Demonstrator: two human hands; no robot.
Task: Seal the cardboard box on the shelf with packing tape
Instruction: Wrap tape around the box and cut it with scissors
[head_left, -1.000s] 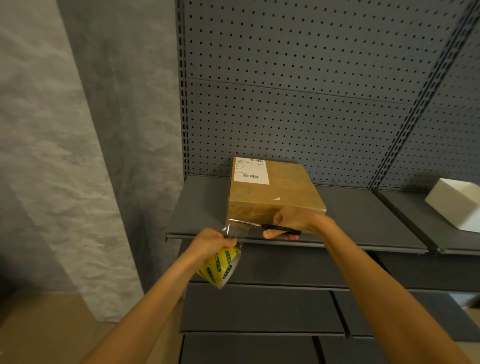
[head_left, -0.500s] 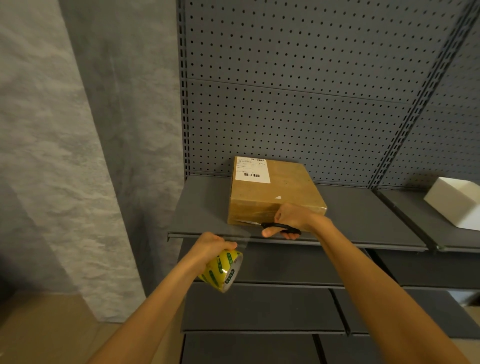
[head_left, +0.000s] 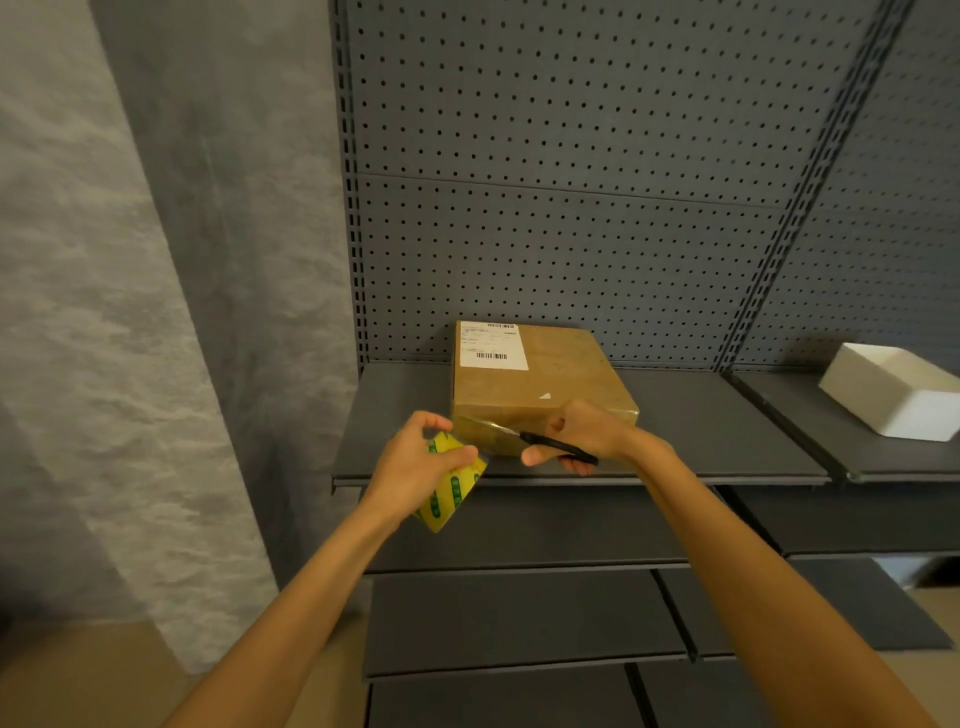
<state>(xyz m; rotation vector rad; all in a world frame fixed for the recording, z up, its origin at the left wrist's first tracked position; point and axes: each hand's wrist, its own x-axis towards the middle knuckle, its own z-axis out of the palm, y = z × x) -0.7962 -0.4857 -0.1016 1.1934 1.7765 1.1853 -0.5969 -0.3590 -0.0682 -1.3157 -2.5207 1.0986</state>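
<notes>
A brown cardboard box (head_left: 535, 384) with a white shipping label lies flat on the dark grey shelf (head_left: 395, 415), its top glossy with tape. My left hand (head_left: 415, 462) grips a yellow-and-green roll of packing tape (head_left: 453, 488) just in front of the box's near left corner. My right hand (head_left: 576, 434) holds black-handled scissors (head_left: 550, 444) against the box's front face, blades pointing left toward a short strip of clear tape at the corner.
A white open box (head_left: 898, 395) sits on the neighbouring shelf to the right. A perforated grey back panel (head_left: 571, 208) rises behind the box. Lower shelves (head_left: 519, 618) jut out below my arms. A grey textured wall (head_left: 130, 312) stands to the left.
My left hand has lifted the tape roll up and right, from below the shelf edge to beside the box's front corner. The stretched tape strip is shorter. My right hand stays at the box front.
</notes>
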